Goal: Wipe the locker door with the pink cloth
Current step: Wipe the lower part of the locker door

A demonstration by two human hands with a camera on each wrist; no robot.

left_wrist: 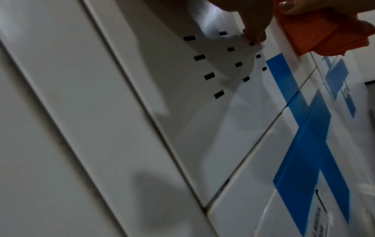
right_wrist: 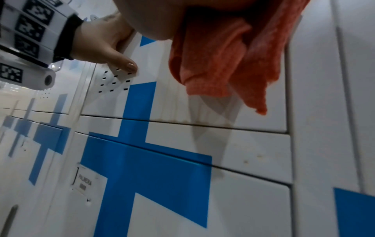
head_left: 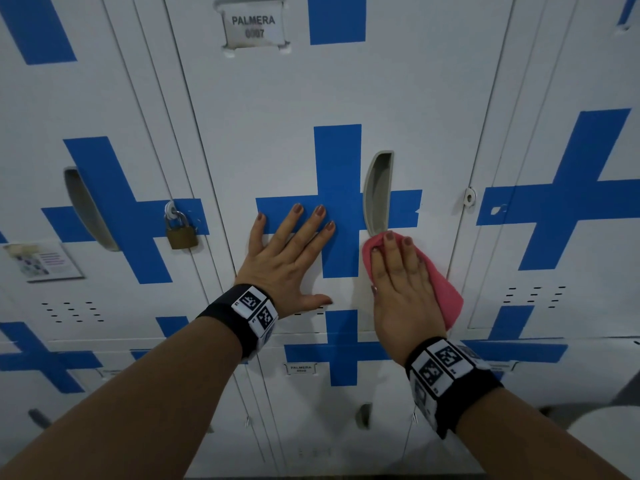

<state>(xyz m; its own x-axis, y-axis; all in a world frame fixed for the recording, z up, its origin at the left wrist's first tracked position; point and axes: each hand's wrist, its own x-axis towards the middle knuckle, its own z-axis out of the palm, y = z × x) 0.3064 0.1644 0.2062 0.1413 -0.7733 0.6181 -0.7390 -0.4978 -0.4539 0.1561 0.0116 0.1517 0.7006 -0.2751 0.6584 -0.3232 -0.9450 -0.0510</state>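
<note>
Pressing the pink cloth flat under straight fingers, the right hand works the locker door just below the recessed handle, at 5 o'clock from the blue cross's centre. The left hand lies spread and empty at 9 o'clock of the cloth, steadying the door. Best to keep the palm's pressure even and sweep in overlapping strokes, skirting the handle's rim.

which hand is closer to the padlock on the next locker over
Left. The left hand lies flat on the door just right of the padlock; the right hand, pressing the pink cloth, is farther right.

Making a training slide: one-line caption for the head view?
Right hand presses the pink cloth flat against the locker door below its handle; left hand braces alongside.
</note>
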